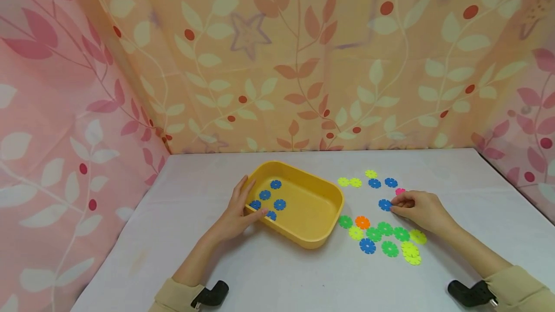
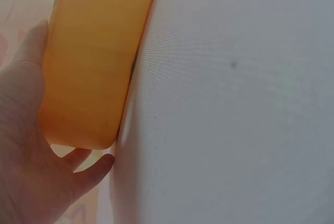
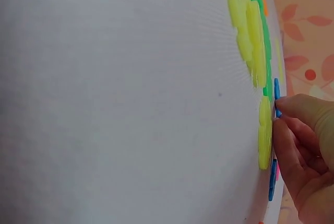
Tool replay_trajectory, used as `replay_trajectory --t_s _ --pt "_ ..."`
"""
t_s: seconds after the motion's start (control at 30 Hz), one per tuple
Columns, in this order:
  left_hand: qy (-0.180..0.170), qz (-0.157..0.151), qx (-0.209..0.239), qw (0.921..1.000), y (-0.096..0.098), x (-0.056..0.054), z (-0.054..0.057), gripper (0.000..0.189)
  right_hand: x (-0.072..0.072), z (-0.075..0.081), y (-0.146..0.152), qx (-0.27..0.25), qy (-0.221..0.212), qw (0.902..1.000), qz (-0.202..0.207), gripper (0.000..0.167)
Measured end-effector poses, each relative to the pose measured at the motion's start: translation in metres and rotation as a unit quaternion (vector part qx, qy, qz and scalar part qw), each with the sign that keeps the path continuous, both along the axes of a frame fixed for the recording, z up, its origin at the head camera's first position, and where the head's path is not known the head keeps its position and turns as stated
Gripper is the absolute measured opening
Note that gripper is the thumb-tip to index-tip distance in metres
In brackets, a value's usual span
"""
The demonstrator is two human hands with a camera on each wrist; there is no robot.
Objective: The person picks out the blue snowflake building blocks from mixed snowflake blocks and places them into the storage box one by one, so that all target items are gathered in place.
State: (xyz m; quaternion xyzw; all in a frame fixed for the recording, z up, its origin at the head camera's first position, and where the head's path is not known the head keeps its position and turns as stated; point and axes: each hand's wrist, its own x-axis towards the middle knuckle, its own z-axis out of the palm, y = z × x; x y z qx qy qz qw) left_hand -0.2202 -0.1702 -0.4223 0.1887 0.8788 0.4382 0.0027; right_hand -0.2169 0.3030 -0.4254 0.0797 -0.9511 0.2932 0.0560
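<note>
My left hand (image 1: 235, 212) grips the left end of a yellow plastic basin (image 1: 310, 206), thumb over the near rim and fingers along the outer side. Several blue notched plastic discs (image 1: 279, 204) lie at that end of the basin. In the left wrist view the basin's wall (image 2: 94, 62) stands between thumb and fingers. Over on the right, my right hand (image 1: 422, 210) pinches the edge of a blue notched disc (image 1: 384, 205) between thumb and fingertips, close over the table. The right wrist view shows this disc (image 3: 277, 89) edge-on at the fingertips.
Right of the basin, green discs (image 1: 390, 249), yellow discs (image 1: 411, 253), an orange disc (image 1: 362, 222) and another blue disc (image 1: 367, 246) lie on the white tablecloth (image 1: 277, 283). Farther back are more blue discs (image 1: 375, 183), and a pink disc (image 1: 400, 191) beside the right hand. Patterned curtains (image 1: 295, 61) surround the table.
</note>
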Motion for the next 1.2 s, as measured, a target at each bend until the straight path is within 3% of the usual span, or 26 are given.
replay_trajectory --t_s 0.23,0.63,0.9,1.07,1.2 --pt "0.000 -0.001 -0.003 1.0000 -0.001 -0.001 -0.001 0.088 0.002 -0.001 0.001 -0.019 -0.008 0.9997 -0.014 0.028" --pt "0.004 -0.003 -0.001 1.0000 -0.001 0.000 -0.001 0.088 0.000 0.012 -0.018 -0.111 -0.078 0.9908 -0.008 0.043" --pt "-0.005 -0.004 0.011 0.9999 0.000 -0.001 -0.001 0.091 -0.009 0.039 -0.071 -0.211 -0.091 0.9727 0.032 0.047" --pt "-0.002 -0.006 0.010 0.9999 0.000 -0.001 0.000 0.091 -0.015 0.052 -0.119 -0.221 -0.083 0.9678 0.088 0.033" --pt "-0.003 -0.004 0.005 1.0000 0.000 0.000 0.000 0.091 -0.021 0.053 -0.157 -0.217 -0.087 0.9636 0.129 0.026"
